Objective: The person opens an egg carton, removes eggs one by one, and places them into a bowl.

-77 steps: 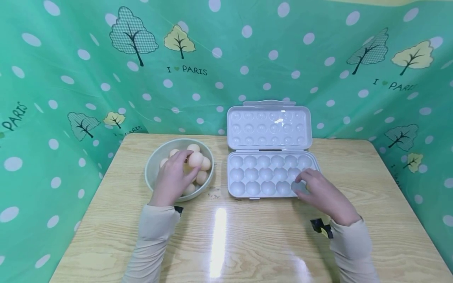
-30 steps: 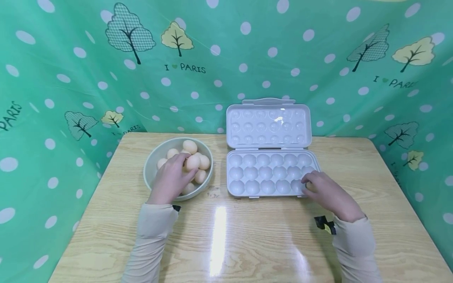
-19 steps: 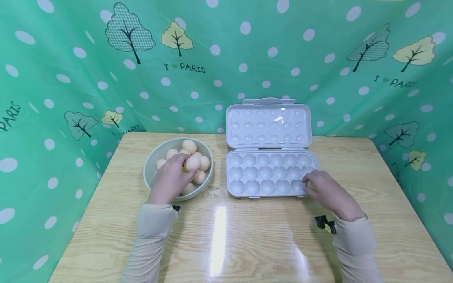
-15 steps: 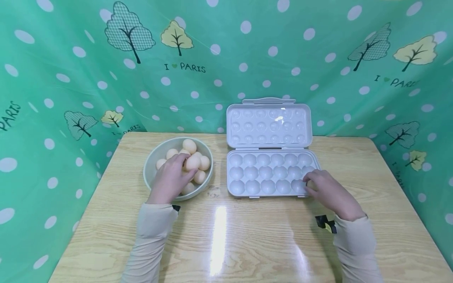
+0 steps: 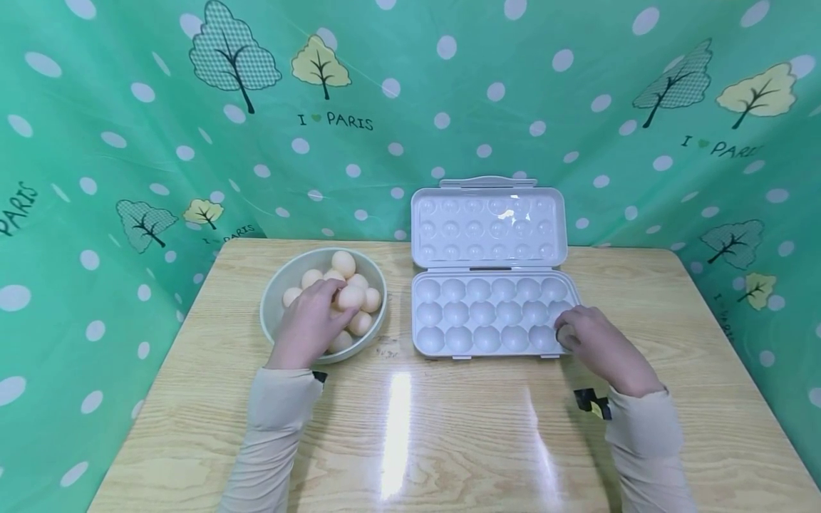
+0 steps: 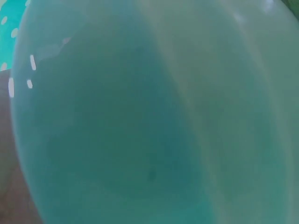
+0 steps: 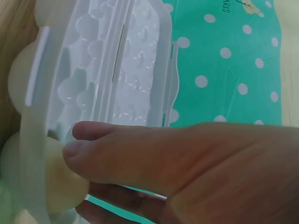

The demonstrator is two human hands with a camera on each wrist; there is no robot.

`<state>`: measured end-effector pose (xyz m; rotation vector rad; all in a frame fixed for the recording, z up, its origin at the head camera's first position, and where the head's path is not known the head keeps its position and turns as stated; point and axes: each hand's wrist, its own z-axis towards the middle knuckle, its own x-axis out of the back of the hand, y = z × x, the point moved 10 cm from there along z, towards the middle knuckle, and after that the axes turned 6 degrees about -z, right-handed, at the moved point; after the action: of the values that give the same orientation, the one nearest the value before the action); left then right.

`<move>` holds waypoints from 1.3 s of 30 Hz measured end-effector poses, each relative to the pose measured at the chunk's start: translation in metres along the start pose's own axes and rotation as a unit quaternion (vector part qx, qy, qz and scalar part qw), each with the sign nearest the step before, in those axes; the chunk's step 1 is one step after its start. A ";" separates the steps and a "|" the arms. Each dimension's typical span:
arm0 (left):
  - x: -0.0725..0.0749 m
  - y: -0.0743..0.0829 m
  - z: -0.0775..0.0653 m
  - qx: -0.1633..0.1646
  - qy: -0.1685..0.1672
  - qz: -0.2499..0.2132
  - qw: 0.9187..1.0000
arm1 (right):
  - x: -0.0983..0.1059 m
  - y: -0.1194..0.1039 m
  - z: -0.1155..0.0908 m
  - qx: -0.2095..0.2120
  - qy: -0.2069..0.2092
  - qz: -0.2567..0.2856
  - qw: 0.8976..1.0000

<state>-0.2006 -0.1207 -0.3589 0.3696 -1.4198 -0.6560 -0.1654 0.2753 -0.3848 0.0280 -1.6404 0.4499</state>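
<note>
In the head view, my left hand (image 5: 308, 326) reaches into a pale round bowl (image 5: 270, 313) of eggs and holds one egg (image 5: 352, 298) between thumb and fingers. More eggs (image 5: 343, 264) lie around it. My right hand (image 5: 606, 343) is at the front right corner of an opened white egg box (image 5: 497, 272). Its thumb and fingers hold an egg (image 7: 67, 182) at the corner hollow; in the right wrist view the hand (image 7: 154, 163) covers part of it. The bowl's smooth outer wall (image 6: 117, 116) fills the left wrist view, where no fingers show.
The box lid (image 5: 487, 228) stands raised at the back, against a green dotted curtain (image 5: 359, 171) that surrounds the table. The wooden table (image 5: 474, 434) extends in front of both containers. The other visible hollows of the box hold no eggs.
My right hand has moved slightly right from the front row to the corner hollow, and the egg there shows more. My left hand stays in the bowl with its egg; some eggs beside it shifted.
</note>
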 end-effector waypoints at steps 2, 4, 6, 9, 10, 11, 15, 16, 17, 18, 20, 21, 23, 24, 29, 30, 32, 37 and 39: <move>0.000 0.001 0.001 -0.005 0.001 0.005 1.000 | 0.000 0.001 0.000 0.008 0.006 0.002 1.000; -0.001 0.001 0.001 -0.013 0.003 0.011 1.000 | -0.001 0.002 0.001 0.016 0.011 0.003 1.000; -0.001 0.001 0.002 -0.018 0.004 0.018 1.000 | -0.002 0.004 0.002 0.022 0.016 0.003 1.000; -0.003 0.001 0.003 -0.019 0.003 0.024 1.000 | -0.003 0.006 0.003 0.022 0.016 -0.002 1.000; -0.003 0.001 0.002 -0.019 0.003 0.027 0.999 | -0.004 0.007 0.003 0.022 0.016 -0.004 1.000; -0.004 0.001 0.003 -0.019 0.003 0.030 0.999 | -0.004 0.007 0.003 0.020 0.016 -0.006 1.000; -0.006 0.000 0.003 -0.016 -0.003 0.032 0.999 | -0.004 0.008 0.005 0.016 0.013 -0.010 1.000; -0.006 0.000 0.003 -0.014 -0.006 0.032 0.999 | -0.004 0.008 0.005 0.015 0.012 -0.010 1.000; -0.007 0.000 0.003 -0.011 -0.009 0.032 0.999 | -0.004 0.009 0.005 0.013 0.011 -0.010 1.000; -0.007 -0.001 0.003 -0.008 -0.013 0.030 0.999 | -0.005 0.009 0.005 0.012 0.010 -0.009 1.000; -0.008 -0.001 0.003 -0.003 -0.017 0.031 0.999 | -0.005 0.009 0.005 0.011 0.010 -0.009 1.000; -0.008 -0.002 0.002 -0.001 -0.019 0.031 0.999 | -0.005 0.009 0.005 0.010 0.009 -0.008 1.000; -0.009 -0.002 0.002 0.000 -0.023 0.033 0.999 | -0.006 0.010 0.005 0.011 0.010 -0.008 1.000; -0.009 -0.003 0.002 0.001 -0.024 0.034 0.999 | -0.006 0.010 0.005 0.009 0.010 -0.008 1.000; -0.009 -0.005 0.002 0.010 -0.025 0.032 0.999 | -0.007 0.013 0.006 -0.003 0.007 -0.004 1.000; -0.009 -0.006 0.002 0.012 -0.026 0.031 0.999 | -0.007 0.014 0.006 -0.005 0.007 -0.002 1.000; -0.009 -0.006 0.002 0.014 -0.029 0.027 0.999 | -0.007 0.015 0.006 -0.006 0.008 0.000 1.000; -0.009 -0.006 0.002 0.009 -0.034 0.023 0.999 | -0.004 0.016 0.006 0.000 0.015 0.005 1.000; -0.007 -0.005 0.001 0.007 -0.030 0.015 0.999 | -0.003 0.015 0.007 0.004 0.018 0.008 1.000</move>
<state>-0.2030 -0.1201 -0.3675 0.3424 -1.4850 -0.6373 -0.1756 0.2866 -0.3917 0.0138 -1.6037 0.4670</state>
